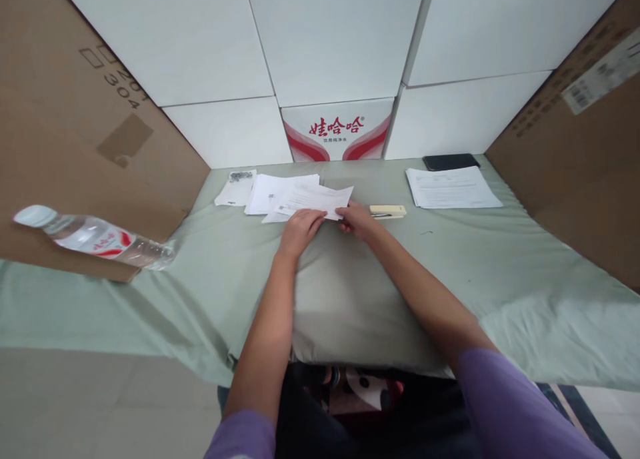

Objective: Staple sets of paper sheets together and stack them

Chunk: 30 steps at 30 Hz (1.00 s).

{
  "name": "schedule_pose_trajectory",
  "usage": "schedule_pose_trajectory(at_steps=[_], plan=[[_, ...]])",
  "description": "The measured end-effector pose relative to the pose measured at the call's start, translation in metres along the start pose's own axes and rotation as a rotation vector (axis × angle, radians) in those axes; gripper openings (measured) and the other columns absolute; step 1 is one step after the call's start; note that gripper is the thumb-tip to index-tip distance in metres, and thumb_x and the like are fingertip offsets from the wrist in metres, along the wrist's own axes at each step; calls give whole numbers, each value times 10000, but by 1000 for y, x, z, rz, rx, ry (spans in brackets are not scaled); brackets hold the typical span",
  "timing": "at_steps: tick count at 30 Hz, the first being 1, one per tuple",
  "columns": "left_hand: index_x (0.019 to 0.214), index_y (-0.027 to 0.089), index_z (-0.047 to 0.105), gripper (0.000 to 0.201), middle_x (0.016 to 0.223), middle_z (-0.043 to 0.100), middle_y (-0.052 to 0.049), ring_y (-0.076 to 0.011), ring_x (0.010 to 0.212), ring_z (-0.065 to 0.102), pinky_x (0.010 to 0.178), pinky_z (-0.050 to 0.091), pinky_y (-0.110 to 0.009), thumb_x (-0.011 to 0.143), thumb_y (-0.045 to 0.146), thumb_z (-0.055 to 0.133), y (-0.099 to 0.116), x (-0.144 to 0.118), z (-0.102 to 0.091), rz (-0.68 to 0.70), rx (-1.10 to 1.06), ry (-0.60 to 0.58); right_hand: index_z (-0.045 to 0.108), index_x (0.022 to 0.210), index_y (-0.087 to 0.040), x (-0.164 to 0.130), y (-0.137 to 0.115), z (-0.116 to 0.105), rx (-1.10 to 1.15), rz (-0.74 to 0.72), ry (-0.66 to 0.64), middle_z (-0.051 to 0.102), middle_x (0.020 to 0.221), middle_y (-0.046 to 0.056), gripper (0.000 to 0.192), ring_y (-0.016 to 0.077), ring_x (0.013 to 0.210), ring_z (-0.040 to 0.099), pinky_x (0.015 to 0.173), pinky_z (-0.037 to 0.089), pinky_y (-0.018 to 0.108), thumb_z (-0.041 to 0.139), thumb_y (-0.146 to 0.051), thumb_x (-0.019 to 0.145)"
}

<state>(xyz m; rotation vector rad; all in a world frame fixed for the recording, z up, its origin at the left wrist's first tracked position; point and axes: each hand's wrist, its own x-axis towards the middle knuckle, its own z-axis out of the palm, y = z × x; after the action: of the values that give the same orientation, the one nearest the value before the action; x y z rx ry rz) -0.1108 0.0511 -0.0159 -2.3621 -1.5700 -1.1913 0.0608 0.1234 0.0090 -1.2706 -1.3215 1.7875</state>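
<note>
Both my hands hold a printed sheet of paper (320, 198) along its near edge; whether it is one sheet or more I cannot tell. My left hand (303, 228) has its fingers closed on the middle of that edge. At the right corner, my right hand (356, 219) pinches the paper. Partly under the held paper lies a stack of white sheets (259, 196), one with a small square code. A cream stapler (388, 210) rests on the cloth just right of my right hand.
A neat paper stack (453, 187) lies right, before a black phone (451, 162). At far left is a small white sheet with dark marks (236, 188). A water bottle (105, 238) stands left. White boxes (337, 129) wall the back; brown cartons (90, 126) flank the cloth-covered table (225, 259).
</note>
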Motion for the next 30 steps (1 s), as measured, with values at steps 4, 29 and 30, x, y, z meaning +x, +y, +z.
schedule_pose_trajectory(at_steps=[4, 29, 30], plan=[[1048, 216, 723, 248, 1006, 775, -78, -210, 957, 715, 906, 537, -372, 994, 373, 540, 4, 0, 5, 12, 7, -30, 521, 1111, -205, 1, 4, 2, -24, -118, 59, 567, 641, -53, 388, 75, 381, 405, 338, 299, 200, 551, -63, 751], [1092, 192, 697, 532, 1036, 770, -107, -253, 997, 735, 895, 573, -377, 778, 620, 731, 42, 13, 0, -410, -872, 296, 739, 1014, -227, -94, 16, -103, -108, -641, 171, 751, 1030, 37, 288, 226, 1004, 677, 945, 516, 375, 742, -360, 758], [1093, 186, 707, 539, 1040, 772, -115, -261, 999, 737, 897, 576, -391, 774, 619, 735, 39, 12, 3, -429, -899, 253, 742, 1017, -228, -94, 15, -103, -116, -642, 161, 749, 1042, 35, 280, 220, 1004, 676, 944, 514, 366, 733, -361, 770]])
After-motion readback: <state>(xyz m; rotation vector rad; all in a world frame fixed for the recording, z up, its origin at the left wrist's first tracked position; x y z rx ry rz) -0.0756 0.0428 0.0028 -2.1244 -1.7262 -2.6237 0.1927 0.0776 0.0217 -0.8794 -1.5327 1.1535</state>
